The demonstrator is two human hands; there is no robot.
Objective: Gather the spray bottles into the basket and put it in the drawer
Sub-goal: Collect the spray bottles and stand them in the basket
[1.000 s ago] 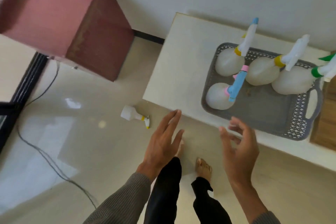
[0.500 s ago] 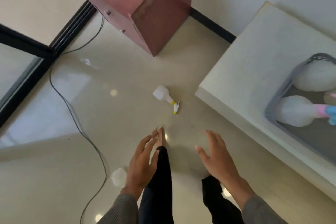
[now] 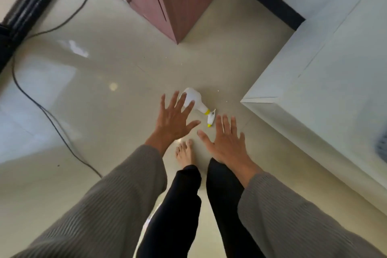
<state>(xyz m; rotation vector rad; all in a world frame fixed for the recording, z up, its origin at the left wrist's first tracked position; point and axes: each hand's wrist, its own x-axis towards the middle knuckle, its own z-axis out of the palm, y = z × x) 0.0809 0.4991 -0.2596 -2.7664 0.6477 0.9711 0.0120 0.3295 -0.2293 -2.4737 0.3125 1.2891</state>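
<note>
I am reaching my empty, spread left hand (image 3: 174, 118) and right hand (image 3: 227, 141) toward a stray spray bottle (image 3: 198, 105) lying on the floor (image 3: 104, 111), not yet gathered.

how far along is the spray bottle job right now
Done: nothing in this view confirms it; only a blurred grey edge of what may be the basket shows on the white table. In hand: nothing yet; the left hand and right hand are open, reaching over the spray bottle lying on the floor. Left: pick it up, basket it, then the drawer.
</note>
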